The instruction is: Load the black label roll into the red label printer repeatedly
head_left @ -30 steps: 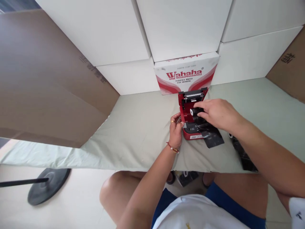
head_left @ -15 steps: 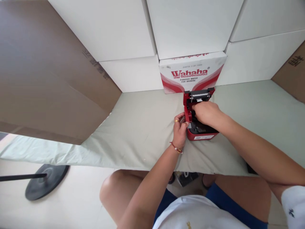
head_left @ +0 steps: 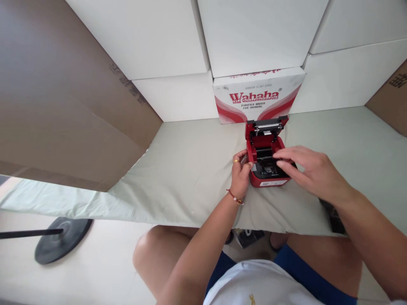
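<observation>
A small red and black label printer sits on the cloth-covered table with its lid raised toward the back. Inside it I see a dark roller and black parts. My left hand grips the printer's left side, thumb on the near left corner and fingers along the outer wall. My right hand is over the printer's right edge, thumb and fingers apart, with nothing visible between them. Whether its fingertips touch the printer I cannot tell.
Behind the printer stands a Wahaha water carton, backed by stacked white boxes. A large brown cardboard box stands at the left. Near the table's front edge, a black object lies partly behind my right forearm.
My right hand has come out of the printer's inside and moved right and toward me, its fingers now apart. The left hand keeps its place on the printer.
</observation>
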Demonstrator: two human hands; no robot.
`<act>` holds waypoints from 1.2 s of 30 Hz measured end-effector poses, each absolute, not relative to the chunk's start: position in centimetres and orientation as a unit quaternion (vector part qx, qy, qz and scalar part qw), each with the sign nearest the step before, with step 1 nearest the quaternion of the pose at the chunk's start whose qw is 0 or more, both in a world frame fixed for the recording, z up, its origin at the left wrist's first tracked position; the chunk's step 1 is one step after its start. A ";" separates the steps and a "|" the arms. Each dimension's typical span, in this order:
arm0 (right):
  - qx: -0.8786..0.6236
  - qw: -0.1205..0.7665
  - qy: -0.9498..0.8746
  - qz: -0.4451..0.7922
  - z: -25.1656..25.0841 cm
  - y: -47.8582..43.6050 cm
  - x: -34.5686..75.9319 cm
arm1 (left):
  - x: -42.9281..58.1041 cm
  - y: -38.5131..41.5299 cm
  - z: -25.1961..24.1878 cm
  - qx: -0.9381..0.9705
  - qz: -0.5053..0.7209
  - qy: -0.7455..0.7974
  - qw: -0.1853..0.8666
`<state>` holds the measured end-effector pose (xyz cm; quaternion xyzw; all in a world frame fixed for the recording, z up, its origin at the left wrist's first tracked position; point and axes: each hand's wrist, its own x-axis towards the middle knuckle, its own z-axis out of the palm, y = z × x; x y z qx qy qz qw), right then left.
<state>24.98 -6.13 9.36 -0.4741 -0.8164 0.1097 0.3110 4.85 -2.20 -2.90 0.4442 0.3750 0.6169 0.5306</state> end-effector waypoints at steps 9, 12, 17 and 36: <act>-0.435 0.304 -0.847 0.019 4.1 -10.4 26.2 | 3.8 -4.7 -2.0 0.652 0.638 0.368 0.182; -0.433 0.298 -0.850 0.016 4.1 -10.1 26.3 | 3.4 -5.5 -1.9 0.731 0.615 0.295 0.019; -0.418 0.310 -0.852 0.054 5.3 -9.8 26.7 | 3.5 -5.8 -2.1 0.774 0.551 0.312 -0.003; -0.524 0.406 -0.746 0.070 8.3 -2.4 25.5 | 3.9 -6.0 -1.7 0.756 0.568 0.321 -0.061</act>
